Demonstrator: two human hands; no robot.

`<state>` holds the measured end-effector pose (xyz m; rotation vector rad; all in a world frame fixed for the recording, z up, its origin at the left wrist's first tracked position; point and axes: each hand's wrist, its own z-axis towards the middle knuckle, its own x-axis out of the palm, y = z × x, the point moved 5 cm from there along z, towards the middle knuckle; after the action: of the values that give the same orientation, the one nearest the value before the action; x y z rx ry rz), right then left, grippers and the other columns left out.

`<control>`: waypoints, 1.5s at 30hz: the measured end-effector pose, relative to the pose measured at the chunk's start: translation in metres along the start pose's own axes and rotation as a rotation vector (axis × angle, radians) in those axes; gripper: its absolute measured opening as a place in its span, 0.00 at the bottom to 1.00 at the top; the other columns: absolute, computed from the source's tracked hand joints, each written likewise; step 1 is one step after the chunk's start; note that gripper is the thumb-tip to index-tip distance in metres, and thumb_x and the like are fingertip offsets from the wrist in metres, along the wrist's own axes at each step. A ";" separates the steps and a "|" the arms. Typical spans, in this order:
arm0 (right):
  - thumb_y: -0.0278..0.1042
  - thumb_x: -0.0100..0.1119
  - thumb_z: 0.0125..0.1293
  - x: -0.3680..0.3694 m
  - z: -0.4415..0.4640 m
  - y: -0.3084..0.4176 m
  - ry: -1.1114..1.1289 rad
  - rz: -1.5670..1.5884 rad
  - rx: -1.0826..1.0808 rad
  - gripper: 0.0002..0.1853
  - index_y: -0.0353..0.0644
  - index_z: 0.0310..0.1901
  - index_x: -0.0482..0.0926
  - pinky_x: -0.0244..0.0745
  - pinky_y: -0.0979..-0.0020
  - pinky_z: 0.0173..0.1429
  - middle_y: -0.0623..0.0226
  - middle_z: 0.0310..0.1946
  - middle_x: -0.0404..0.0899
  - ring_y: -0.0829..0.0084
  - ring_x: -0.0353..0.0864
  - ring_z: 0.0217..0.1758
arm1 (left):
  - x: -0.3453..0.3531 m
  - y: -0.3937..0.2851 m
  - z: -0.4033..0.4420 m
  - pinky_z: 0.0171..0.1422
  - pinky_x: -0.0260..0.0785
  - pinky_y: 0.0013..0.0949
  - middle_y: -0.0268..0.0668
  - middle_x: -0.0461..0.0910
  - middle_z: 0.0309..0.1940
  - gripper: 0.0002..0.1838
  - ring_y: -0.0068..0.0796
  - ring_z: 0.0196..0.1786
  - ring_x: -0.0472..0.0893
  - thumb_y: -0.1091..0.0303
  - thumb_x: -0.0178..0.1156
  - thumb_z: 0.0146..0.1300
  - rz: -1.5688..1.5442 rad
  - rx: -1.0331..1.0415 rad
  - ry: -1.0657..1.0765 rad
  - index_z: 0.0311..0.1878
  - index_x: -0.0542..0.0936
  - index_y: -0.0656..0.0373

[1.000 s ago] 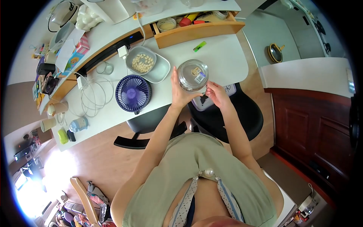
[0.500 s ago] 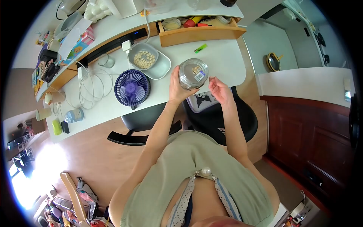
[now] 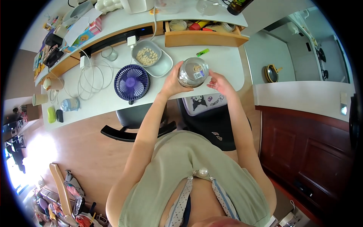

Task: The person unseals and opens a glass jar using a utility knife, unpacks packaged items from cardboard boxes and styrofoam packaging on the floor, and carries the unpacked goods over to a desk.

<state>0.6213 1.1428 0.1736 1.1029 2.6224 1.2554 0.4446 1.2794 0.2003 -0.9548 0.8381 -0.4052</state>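
A clear jar (image 3: pixel 192 71) with a small printed label on its upward end is over the front edge of the desk. My left hand (image 3: pixel 173 82) is wrapped round its left side and underside. To the right of the jar is my right hand (image 3: pixel 222 84), its fingers bent and apart, tips close to the jar's side. Whether they touch it, I cannot make out. A grey bowl of pale nuts or seeds (image 3: pixel 146 56) sits on a light tray (image 3: pixel 163 65), left of the jar. Behind the jar lies a small green object (image 3: pixel 203 52).
A purple fan (image 3: pixel 131 84) stands left of my hands, beside white cables (image 3: pixel 90 79). An open wooden drawer (image 3: pixel 204 39) juts out at the back. A patterned pouch-like item (image 3: pixel 202 102) rests on the black chair (image 3: pixel 215 132) below the jar. A drinking glass (image 3: pixel 109 53) stands farther left.
The view has shifted slightly. My right hand's fingers, bunched together before, have spread and come closer to the jar. My left hand still holds the jar.
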 end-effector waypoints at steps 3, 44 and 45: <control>0.39 0.60 0.62 0.009 -0.007 0.009 -0.082 -0.194 -0.065 0.12 0.40 0.41 0.75 0.76 0.72 0.42 0.79 0.21 0.65 0.84 0.66 0.25 | -0.001 -0.002 0.001 0.63 0.66 0.40 0.46 0.66 0.60 0.60 0.47 0.61 0.69 0.62 0.80 0.24 -0.012 -0.018 0.020 0.65 0.55 0.58; 0.31 0.48 0.69 -0.003 0.004 -0.016 -0.006 0.532 -0.454 0.07 0.37 0.40 0.66 0.73 0.55 0.58 0.62 0.30 0.75 0.64 0.79 0.40 | -0.005 0.039 -0.017 0.59 0.70 0.40 0.41 0.70 0.54 0.39 0.35 0.57 0.74 0.76 0.70 0.46 -0.142 -0.277 -0.186 0.63 0.64 0.57; 0.32 0.49 0.69 0.002 -0.001 -0.019 -0.002 0.537 -0.454 0.07 0.38 0.40 0.67 0.72 0.55 0.60 0.64 0.29 0.73 0.66 0.78 0.39 | 0.007 0.048 -0.025 0.60 0.69 0.41 0.41 0.65 0.60 0.41 0.38 0.61 0.70 0.73 0.70 0.48 -0.269 -0.339 -0.189 0.66 0.61 0.56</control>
<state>0.6082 1.1353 0.1611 1.7459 1.9266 1.8046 0.4268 1.2866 0.1493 -1.4069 0.6162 -0.4018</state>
